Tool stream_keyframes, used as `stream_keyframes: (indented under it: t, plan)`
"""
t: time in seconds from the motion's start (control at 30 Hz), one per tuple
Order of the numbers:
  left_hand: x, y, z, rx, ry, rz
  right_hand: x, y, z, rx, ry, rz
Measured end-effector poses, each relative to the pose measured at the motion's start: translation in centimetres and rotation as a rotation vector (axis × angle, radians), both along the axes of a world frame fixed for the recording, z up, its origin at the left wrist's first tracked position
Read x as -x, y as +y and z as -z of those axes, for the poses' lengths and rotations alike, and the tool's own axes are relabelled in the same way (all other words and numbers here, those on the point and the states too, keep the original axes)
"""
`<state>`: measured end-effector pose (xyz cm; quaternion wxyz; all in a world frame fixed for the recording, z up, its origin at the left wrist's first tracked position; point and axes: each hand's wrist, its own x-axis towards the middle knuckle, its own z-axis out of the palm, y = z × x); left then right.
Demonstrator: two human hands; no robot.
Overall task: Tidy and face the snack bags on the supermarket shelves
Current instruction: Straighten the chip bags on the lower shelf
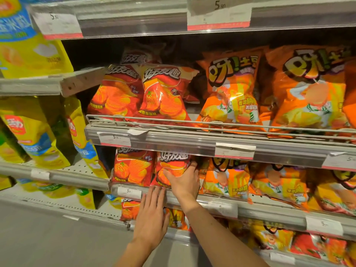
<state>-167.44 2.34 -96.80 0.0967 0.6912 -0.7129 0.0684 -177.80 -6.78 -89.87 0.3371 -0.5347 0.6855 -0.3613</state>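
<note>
Red chip bags stand in rows on two shelves. My right hand (184, 180) grips the lower right edge of a red chip bag (173, 166) on the middle shelf, thumb across its front. To its left a second red bag (133, 168) stands upright. My left hand (152, 216) is flat with fingers together, fingertips touching the shelf rail (250, 209) just under the held bag. On the shelf above, two more red bags (163, 95) stand behind a wire fence.
Orange potato snack bags (231, 89) fill the right side of both shelves. Yellow bags (34, 137) stand on the neighbouring shelving at the left. Price tags (235, 151) hang on the rails. More bags sit on the bottom shelf (269, 236). Grey floor lies at lower left.
</note>
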Motion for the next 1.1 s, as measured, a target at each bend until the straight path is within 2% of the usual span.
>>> stream_keyframes:
  t: [0.33,0.53,0.7,0.8,0.9,1.1]
  plan:
    - [1.3,-0.1,-1.0,0.038,0.18,-0.069,1.2,1.1,0.6,0.0,0.0,-0.042]
    - [3.0,0.9,-2.3,0.072,0.387,-0.178,3.3,2.7,0.8,-0.014,-0.073,-0.202]
    - [6.7,1.2,-3.2,0.053,0.613,-0.196,8.0,6.2,1.1,0.068,-0.126,-0.295]
    - [10.5,1.3,-4.4,0.053,0.808,-0.227,12.9,8.1,1.4,0.044,-0.245,-0.203]
    - [15.3,1.4,-5.4,0.018,0.921,-0.194,19.6,9.2,1.5,0.032,-0.334,-0.033]
    - [25.5,1.4,-6.2,-0.034,1.021,-0.086,33.7,11.7,1.5,0.09,-0.291,0.227]
